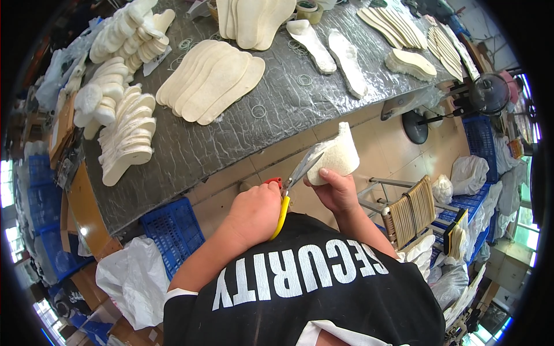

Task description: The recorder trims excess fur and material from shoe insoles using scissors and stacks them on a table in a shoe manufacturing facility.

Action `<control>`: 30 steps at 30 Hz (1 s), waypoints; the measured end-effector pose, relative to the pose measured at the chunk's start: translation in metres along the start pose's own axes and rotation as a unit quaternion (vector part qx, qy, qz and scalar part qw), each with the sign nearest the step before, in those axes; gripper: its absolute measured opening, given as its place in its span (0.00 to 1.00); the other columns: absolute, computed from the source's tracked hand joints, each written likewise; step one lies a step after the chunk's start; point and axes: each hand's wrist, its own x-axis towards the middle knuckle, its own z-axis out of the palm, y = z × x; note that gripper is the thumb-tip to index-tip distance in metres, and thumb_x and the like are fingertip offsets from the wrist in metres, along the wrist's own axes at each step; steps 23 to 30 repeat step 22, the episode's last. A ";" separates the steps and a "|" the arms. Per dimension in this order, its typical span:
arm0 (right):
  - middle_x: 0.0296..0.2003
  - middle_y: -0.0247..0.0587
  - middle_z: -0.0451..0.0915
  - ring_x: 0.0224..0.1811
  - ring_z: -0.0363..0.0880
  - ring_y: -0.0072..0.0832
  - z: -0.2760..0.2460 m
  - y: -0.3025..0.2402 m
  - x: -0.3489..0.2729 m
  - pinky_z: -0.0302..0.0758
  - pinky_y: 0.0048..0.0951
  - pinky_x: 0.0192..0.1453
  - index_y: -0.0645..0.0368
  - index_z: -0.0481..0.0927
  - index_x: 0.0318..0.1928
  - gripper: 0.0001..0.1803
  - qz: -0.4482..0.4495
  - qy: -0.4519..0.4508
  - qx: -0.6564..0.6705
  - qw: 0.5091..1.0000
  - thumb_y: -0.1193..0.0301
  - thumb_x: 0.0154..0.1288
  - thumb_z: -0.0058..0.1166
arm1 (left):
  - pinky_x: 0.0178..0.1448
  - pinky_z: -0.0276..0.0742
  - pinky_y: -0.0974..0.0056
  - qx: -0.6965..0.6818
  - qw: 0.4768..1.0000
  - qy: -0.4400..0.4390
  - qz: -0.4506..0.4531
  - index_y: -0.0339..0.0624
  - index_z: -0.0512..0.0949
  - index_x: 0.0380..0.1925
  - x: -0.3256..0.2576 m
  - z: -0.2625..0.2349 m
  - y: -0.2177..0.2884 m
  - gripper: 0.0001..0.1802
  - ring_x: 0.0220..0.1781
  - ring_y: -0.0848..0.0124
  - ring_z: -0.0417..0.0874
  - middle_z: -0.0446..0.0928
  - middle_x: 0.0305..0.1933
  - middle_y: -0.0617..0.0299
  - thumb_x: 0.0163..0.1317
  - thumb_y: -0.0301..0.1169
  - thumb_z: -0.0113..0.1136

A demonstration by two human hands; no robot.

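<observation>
My left hand (253, 211) is closed around the handles of a pair of scissors (284, 214), one handle yellow and one red. The scissor blades stand a little apart, their tips at the left edge of a cream, fleecy insole (340, 157). That insole is pinched in my right hand (337, 191), thumb on top, and bends upward at its far end. Both hands are in front of my body, short of the table's near edge. Fingers under the insole are partly hidden.
The dark, plastic-covered table (277, 115) carries fanned insoles (210, 81), stacked fluffy insoles (128, 130), two white fleecy insoles (348, 62) and rubber bands (258, 111). Around me are a blue crate (172, 230), a white bag (135, 279), a chair (411, 212) and a black fan (490, 95).
</observation>
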 end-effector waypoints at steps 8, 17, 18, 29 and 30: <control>0.47 0.39 0.74 0.46 0.76 0.33 -0.002 0.000 0.001 0.74 0.37 0.41 0.55 0.66 0.58 0.27 0.007 -0.006 -0.013 1.000 0.77 0.57 0.57 | 0.44 0.76 0.51 -0.006 1.000 -0.011 0.006 0.30 0.72 0.37 -0.003 -0.002 -0.002 0.16 0.39 0.48 0.81 0.79 0.34 0.43 0.64 0.36 0.55; 0.45 0.39 0.75 0.45 0.77 0.33 -0.004 0.002 0.002 0.75 0.37 0.41 0.56 0.67 0.57 0.27 0.002 -0.006 -0.015 1.000 0.77 0.57 0.58 | 0.42 0.77 0.51 -0.063 0.997 -0.013 0.039 0.29 0.73 0.36 -0.004 0.002 -0.005 0.16 0.35 0.47 0.82 0.79 0.32 0.41 0.63 0.35 0.55; 0.45 0.39 0.75 0.45 0.77 0.33 -0.004 0.003 0.002 0.76 0.37 0.41 0.56 0.67 0.57 0.27 0.002 -0.004 -0.017 1.000 0.77 0.57 0.59 | 0.41 0.77 0.51 -0.072 0.996 -0.013 0.044 0.29 0.74 0.37 -0.004 0.003 -0.005 0.16 0.35 0.47 0.82 0.79 0.31 0.42 0.63 0.36 0.56; 0.45 0.39 0.75 0.45 0.77 0.34 -0.006 0.004 0.002 0.76 0.37 0.42 0.56 0.67 0.57 0.27 0.001 -0.004 -0.018 1.000 0.77 0.57 0.59 | 0.42 0.77 0.51 -0.087 0.995 -0.017 0.051 0.29 0.74 0.40 -0.003 0.004 -0.006 0.18 0.35 0.47 0.82 0.80 0.32 0.42 0.62 0.37 0.57; 0.45 0.39 0.75 0.45 0.77 0.34 -0.006 0.004 0.002 0.76 0.37 0.42 0.56 0.67 0.57 0.27 0.001 -0.004 -0.018 1.000 0.77 0.57 0.59 | 0.42 0.77 0.51 -0.087 0.995 -0.017 0.051 0.29 0.74 0.40 -0.003 0.004 -0.006 0.18 0.35 0.47 0.82 0.80 0.32 0.42 0.62 0.37 0.57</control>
